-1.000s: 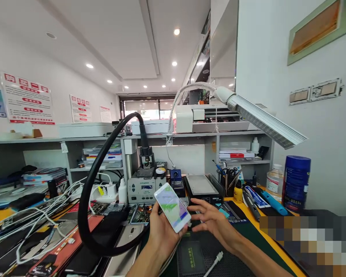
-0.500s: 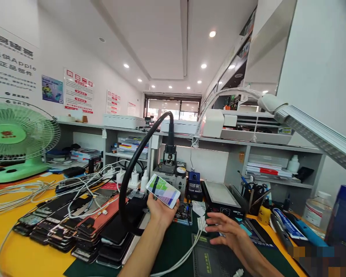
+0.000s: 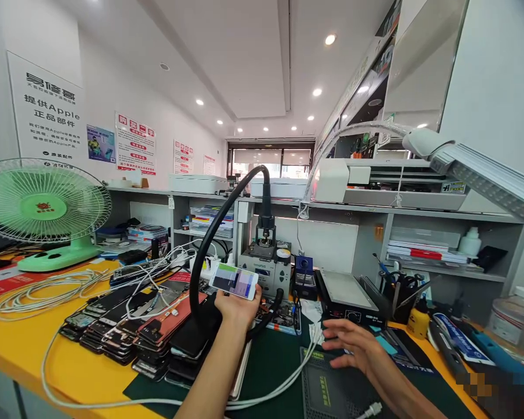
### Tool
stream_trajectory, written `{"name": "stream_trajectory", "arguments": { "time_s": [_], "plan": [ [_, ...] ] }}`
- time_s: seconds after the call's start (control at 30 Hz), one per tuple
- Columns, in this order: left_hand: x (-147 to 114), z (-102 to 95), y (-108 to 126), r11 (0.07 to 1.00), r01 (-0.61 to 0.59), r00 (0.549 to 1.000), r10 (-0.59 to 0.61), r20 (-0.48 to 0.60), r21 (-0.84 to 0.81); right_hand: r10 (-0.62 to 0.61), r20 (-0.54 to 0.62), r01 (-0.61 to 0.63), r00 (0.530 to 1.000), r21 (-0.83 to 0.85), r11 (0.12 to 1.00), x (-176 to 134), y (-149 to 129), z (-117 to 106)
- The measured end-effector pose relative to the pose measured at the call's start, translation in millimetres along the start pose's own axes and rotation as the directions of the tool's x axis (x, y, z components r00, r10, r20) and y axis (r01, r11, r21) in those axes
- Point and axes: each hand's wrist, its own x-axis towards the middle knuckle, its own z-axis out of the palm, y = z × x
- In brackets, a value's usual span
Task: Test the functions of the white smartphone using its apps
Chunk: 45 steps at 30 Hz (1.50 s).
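A white smartphone point(image 3: 234, 281) with its screen lit lies tilted in my left hand point(image 3: 238, 308), whose fingers and thumb grip its edges. My right hand point(image 3: 349, 343) hovers over the right part of the dark green mat point(image 3: 266, 366), fingers spread, holding nothing. White cables point(image 3: 303, 364) run across the mat close by its fingertips. Under that hand lies a dark perforated pad point(image 3: 327, 390) with yellow-green lettering. Just behind the phone stands a grey soldering or hot-air station point(image 3: 266, 273) with a thick black hose point(image 3: 213, 227).
Stacks of phone parts point(image 3: 126, 326) cover the left of the yellow table point(image 3: 30, 349). A green fan point(image 3: 48, 203) stands far left. At right are a flat heating plate point(image 3: 349, 291), a tool holder point(image 3: 402, 297) and a yellow bottle point(image 3: 418, 320). A lamp point(image 3: 484, 169) hangs overhead.
The view has swung a little to the left, so the surroundings sit further right. The phone is tipped flatter and its screen picture looks different. My right hand is still spread.
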Motion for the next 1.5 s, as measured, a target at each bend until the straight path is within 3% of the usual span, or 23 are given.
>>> {"name": "stream_trajectory", "arguments": {
  "time_s": [0.2,0.5,1.5],
  "plan": [
    [2.1,-1.5,-0.5,1.0,-0.021,0.999,0.021,-0.026,0.016,-0.011,-0.019,0.01,1.0,-0.025,1.0,0.6,0.2,2.0],
    [4.9,-5.3,-1.5,0.999,-0.034,0.999,0.033,0.024,0.04,-0.04,-0.049,0.039,0.998,-0.036,0.999,3.4,4.3,1.1],
    [6.7,-11.8,-7.6,0.997,0.003,0.999,-0.007,0.051,0.076,-0.086,0.012,0.086,0.996,-0.04,0.995,4.5,8.9,-0.7]
  ]
}}
